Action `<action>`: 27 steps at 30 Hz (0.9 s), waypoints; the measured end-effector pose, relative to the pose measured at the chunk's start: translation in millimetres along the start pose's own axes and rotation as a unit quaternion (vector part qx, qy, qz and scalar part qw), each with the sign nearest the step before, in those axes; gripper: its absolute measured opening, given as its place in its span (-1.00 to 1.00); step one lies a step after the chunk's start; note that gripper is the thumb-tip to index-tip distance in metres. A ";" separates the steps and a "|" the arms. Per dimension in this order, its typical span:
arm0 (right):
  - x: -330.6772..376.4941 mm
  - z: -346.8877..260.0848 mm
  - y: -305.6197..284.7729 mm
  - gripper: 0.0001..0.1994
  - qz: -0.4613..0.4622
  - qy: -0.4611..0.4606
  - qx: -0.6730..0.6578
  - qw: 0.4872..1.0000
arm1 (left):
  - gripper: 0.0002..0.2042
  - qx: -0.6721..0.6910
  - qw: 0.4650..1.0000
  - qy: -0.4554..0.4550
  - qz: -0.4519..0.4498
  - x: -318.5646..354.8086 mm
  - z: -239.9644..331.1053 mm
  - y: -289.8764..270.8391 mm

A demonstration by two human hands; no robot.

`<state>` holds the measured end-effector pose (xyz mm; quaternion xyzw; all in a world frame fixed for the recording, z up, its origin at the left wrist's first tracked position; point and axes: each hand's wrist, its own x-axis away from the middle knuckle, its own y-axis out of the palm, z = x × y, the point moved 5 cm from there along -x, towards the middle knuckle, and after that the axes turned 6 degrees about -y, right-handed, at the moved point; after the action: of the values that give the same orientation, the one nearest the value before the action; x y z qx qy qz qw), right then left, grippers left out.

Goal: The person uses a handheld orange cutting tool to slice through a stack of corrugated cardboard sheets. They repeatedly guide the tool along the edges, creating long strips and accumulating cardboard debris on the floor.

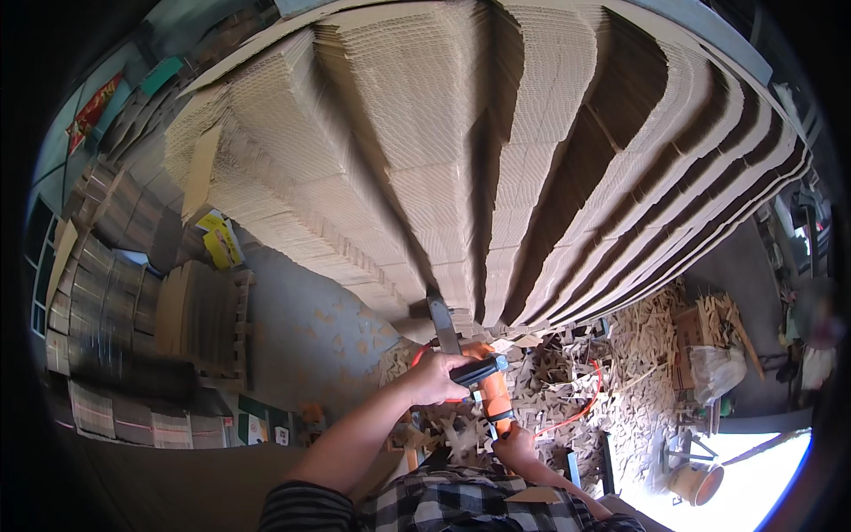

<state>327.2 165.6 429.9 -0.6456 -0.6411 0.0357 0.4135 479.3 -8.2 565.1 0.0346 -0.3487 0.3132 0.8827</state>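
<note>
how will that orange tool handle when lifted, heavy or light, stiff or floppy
The orange tool is probably heavy for its size: the left hand grips its black handle while the right hand holds its near end. It should be stiff, as its body looks thick and solid. With the grey blade sticking out ahead, it may feel front-heavy.

Left hand (433, 379) curled in grip, farther forward; right hand (516, 447) gripping, nearer torso (443, 501).
</note>
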 end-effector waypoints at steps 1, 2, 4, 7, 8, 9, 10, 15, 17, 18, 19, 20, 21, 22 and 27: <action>-1.4 -0.2 -0.1 -0.71 -0.003 0.000 -0.002 1.000 | -0.46 0.005 1.000 0.003 -0.003 -1.7 -1.8 0.8; -2.5 0.2 0.1 -0.71 -0.005 0.000 -0.003 1.000 | -0.46 0.010 1.000 0.006 -0.006 -4.3 -4.6 1.8; -5.1 11.3 8.9 -0.69 0.003 0.001 -0.004 1.000 | -0.46 0.014 1.000 0.004 -0.009 -8.4 -9.2 2.6; -5.5 13.1 11.3 -0.69 -0.009 0.013 -0.004 1.000 | -0.46 0.006 1.000 -0.009 -0.010 -14.8 -16.7 2.9; -6.5 15.5 13.0 -0.69 -0.009 0.019 -0.003 1.000 | -0.46 -0.001 1.000 -0.013 -0.010 -16.4 -19.8 3.4; -8.1 16.1 13.9 -0.68 -0.008 0.025 -0.004 1.000 | -0.46 -0.009 1.000 -0.018 -0.011 -18.0 -21.5 3.8; -8.9 16.7 14.5 -0.68 -0.008 0.031 -0.004 0.999 | -0.46 -0.009 1.000 -0.021 -0.012 -18.5 -21.3 3.9; -18.0 36.0 26.0 -0.68 -0.018 0.053 0.014 0.998 | -0.50 0.026 1.000 -0.010 -0.008 -24.7 -28.8 6.0; -17.2 35.0 24.2 -0.68 -0.030 0.054 0.021 0.998 | -0.52 0.022 1.000 -0.013 -0.001 -27.9 -30.5 6.0; -16.9 32.1 22.7 -0.69 -0.036 0.055 0.024 0.998 | -0.53 0.021 1.000 -0.014 0.002 -29.2 -31.0 6.0; -16.8 32.2 23.7 -0.69 -0.030 0.069 0.025 0.997 | -0.52 0.017 1.000 -0.020 -0.006 -31.6 -33.1 6.1; -17.5 32.7 23.8 -0.69 -0.028 0.068 0.029 0.997 | -0.50 0.012 0.999 -0.026 -0.014 -34.8 -36.0 5.6; -19.1 34.3 24.4 -0.68 -0.026 0.068 0.032 0.997 | -0.49 0.007 0.999 -0.033 -0.023 -37.5 -37.8 6.1; -20.8 36.5 25.6 -0.68 -0.023 0.068 0.035 0.997 | -0.49 0.002 0.999 -0.035 -0.019 -38.8 -38.6 6.4; -29.5 49.1 30.3 -0.70 -0.027 0.061 0.032 0.997 | -0.48 -0.001 0.998 -0.053 -0.026 -47.5 -46.8 10.2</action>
<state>317.9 169.3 365.9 -0.6154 -0.6305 0.0051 0.4731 474.5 -12.0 497.8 0.0593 -0.3945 0.2876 0.8707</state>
